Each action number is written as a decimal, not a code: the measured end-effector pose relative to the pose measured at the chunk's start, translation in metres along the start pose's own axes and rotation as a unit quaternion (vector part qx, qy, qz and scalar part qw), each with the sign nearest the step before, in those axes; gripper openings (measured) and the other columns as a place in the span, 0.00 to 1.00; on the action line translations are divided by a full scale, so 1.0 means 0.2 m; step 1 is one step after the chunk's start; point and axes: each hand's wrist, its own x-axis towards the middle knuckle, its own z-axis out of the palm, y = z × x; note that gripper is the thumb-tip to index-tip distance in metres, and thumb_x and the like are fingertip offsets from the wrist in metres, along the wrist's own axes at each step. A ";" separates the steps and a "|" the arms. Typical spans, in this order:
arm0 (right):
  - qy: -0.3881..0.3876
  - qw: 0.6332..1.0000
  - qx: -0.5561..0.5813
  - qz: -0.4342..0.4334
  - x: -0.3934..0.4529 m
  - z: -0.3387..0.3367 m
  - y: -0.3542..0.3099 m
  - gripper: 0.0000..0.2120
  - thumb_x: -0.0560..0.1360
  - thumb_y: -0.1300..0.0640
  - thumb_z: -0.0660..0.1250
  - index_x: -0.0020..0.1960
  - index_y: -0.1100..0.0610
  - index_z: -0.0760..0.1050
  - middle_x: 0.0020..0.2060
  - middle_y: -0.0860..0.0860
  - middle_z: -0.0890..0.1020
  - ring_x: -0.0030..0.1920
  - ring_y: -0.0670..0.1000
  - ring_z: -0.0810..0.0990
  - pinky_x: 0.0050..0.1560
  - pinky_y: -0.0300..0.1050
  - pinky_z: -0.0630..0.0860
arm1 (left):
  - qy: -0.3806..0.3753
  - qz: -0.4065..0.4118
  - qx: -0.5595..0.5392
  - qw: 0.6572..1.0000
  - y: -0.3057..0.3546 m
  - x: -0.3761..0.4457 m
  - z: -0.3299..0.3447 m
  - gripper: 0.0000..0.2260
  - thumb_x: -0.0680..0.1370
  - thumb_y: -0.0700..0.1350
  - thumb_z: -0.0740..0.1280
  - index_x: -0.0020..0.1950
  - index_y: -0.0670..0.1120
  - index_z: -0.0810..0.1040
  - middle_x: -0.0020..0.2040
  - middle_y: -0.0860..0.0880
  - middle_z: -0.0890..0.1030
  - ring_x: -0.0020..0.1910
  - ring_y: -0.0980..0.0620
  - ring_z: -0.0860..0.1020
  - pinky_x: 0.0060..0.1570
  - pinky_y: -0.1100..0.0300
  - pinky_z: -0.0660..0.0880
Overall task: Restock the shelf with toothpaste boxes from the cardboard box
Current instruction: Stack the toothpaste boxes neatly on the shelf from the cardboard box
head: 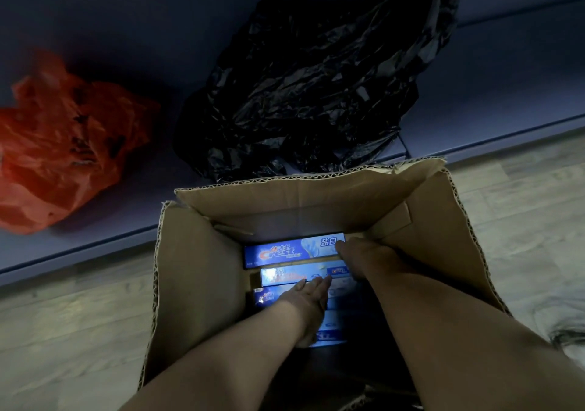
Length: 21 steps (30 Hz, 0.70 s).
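The toothpaste boxes [294, 250] lay flat in the bottom of the open cardboard box [196, 271], blue cartons stacked side by side with their long faces up; the farthest one showed its full printed front, while the nearer ones were partly covered by the person's arms. The right hand [364, 260] reached to the right-hand ends of the far cartons, its fingers curled down over those ends, though whether it had already closed on one carton could not be told because the fingertips were hidden. The left hand [311, 296] lay with straight fingers flat on the middle cartons, pressing or steadying rather than gripping. The step in hand looked like lifting out the first cartons, so little of the restocking seemed done. To do it well, the right hand would probably need to hook under one carton's end and tip it up, while the left held its neighbours down so they did not drag along; a firm hold on the long sides should keep the thin card from buckling. The box's tall flaps stood up around both arms, so the carton should come out straight up, clear of the corrugated edges. The box stood on a wood-patterned floor [69, 331], close against a low blue shelf [474, 93] on which rested a crumpled black plastic bag [310, 84] and, well to its left, an orange plastic bag [63, 144].
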 end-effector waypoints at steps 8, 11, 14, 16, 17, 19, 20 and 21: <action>0.026 0.997 -0.066 -0.041 -0.01 -0.03 0.00 0.24 0.76 0.50 0.65 0.68 0.57 0.65 0.65 0.59 0.71 0.64 0.58 0.72 0.62 0.48 0.71 | -0.037 -0.016 -0.054 0.998 0.02 -0.08 -0.08 0.32 0.77 0.38 0.65 0.77 0.40 0.53 0.76 0.41 0.34 0.77 0.44 0.41 0.74 0.51 0.48; 0.047 0.992 -0.098 -0.058 0.00 -0.05 -0.01 0.25 0.75 0.48 0.66 0.68 0.56 0.64 0.65 0.59 0.72 0.63 0.59 0.73 0.61 0.49 0.71 | -0.036 -0.023 -0.056 0.998 0.01 -0.11 -0.08 0.31 0.76 0.37 0.65 0.76 0.39 0.55 0.76 0.39 0.35 0.77 0.43 0.42 0.75 0.51 0.47; 0.045 0.987 -0.129 -0.081 0.00 -0.05 -0.02 0.23 0.76 0.50 0.65 0.68 0.54 0.64 0.65 0.58 0.72 0.63 0.59 0.74 0.61 0.49 0.72 | -0.032 -0.043 -0.053 0.997 -0.01 -0.12 -0.09 0.35 0.74 0.35 0.67 0.76 0.37 0.52 0.76 0.38 0.36 0.77 0.42 0.43 0.75 0.50 0.46; 0.034 0.984 -0.147 -0.095 0.01 -0.04 -0.03 0.21 0.76 0.51 0.64 0.67 0.53 0.65 0.65 0.57 0.73 0.62 0.59 0.74 0.60 0.50 0.72 | -0.030 -0.048 -0.052 0.997 -0.03 -0.11 -0.10 0.36 0.74 0.35 0.66 0.77 0.38 0.50 0.76 0.38 0.37 0.77 0.41 0.43 0.75 0.49 0.46; 0.027 0.983 -0.152 -0.098 0.01 -0.04 -0.03 0.21 0.76 0.51 0.64 0.67 0.52 0.65 0.65 0.57 0.73 0.63 0.59 0.74 0.61 0.50 0.72 | -0.033 -0.050 -0.055 0.997 -0.04 -0.11 -0.10 0.35 0.75 0.35 0.66 0.77 0.39 0.50 0.76 0.38 0.37 0.77 0.41 0.43 0.75 0.48 0.47; 0.015 0.982 -0.161 -0.098 0.01 -0.05 -0.05 0.20 0.77 0.52 0.63 0.68 0.50 0.65 0.66 0.56 0.72 0.64 0.58 0.73 0.62 0.50 0.71 | -0.038 -0.055 -0.075 0.995 -0.04 -0.11 -0.11 0.34 0.77 0.36 0.65 0.78 0.41 0.50 0.77 0.40 0.37 0.77 0.42 0.44 0.74 0.48 0.47; 0.009 0.982 -0.164 -0.096 0.02 -0.06 -0.05 0.20 0.77 0.52 0.63 0.68 0.51 0.65 0.67 0.56 0.72 0.65 0.57 0.73 0.63 0.50 0.71 | -0.033 -0.060 -0.090 0.994 -0.04 -0.11 -0.11 0.34 0.77 0.37 0.64 0.78 0.43 0.49 0.77 0.42 0.37 0.77 0.42 0.44 0.73 0.48 0.48; 0.000 0.982 -0.164 -0.094 0.03 -0.06 -0.06 0.21 0.76 0.53 0.64 0.68 0.51 0.65 0.67 0.56 0.71 0.66 0.57 0.72 0.63 0.51 0.70 | -0.026 -0.064 -0.109 0.992 -0.05 -0.11 -0.11 0.34 0.78 0.38 0.63 0.78 0.44 0.48 0.77 0.43 0.38 0.77 0.43 0.44 0.73 0.48 0.48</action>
